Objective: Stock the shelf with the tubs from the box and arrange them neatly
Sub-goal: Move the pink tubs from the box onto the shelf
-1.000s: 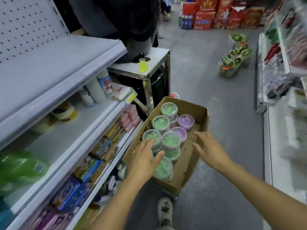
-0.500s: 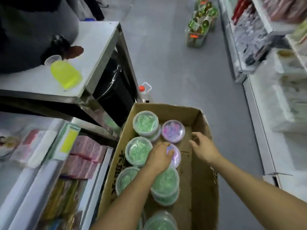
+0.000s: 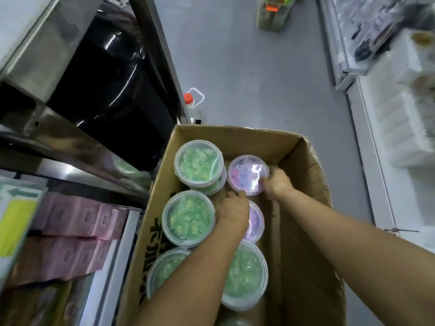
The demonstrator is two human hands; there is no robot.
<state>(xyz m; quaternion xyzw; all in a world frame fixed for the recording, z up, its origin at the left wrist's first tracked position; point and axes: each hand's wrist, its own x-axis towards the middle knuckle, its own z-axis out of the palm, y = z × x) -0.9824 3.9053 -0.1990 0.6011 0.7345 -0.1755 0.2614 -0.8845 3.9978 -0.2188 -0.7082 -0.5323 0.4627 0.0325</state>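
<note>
Grey floor (image 3: 247,74) running up middle as shop aisle, smooth, catching soft overhead light. Steel table (image 3: 35,43) standing at upper left, black bin bag (image 3: 113,74) hanging beneath, glinting. Clear bottle with red cap (image 3: 191,100) sitting on floor beside table leg. White display shelving (image 3: 388,114) lining right side, blurred. Pink boxes (image 3: 77,229) lying on lower left rack.

The scene is seen through one wide-angle camera worn on the head, pointed steeply downward and slightly forward. The cardboard box (image 3: 303,208) is viewed from close above, filling the lower middle, with both forearms entering from the bottom edge. Shelving is caught at the left and right edges.
</note>
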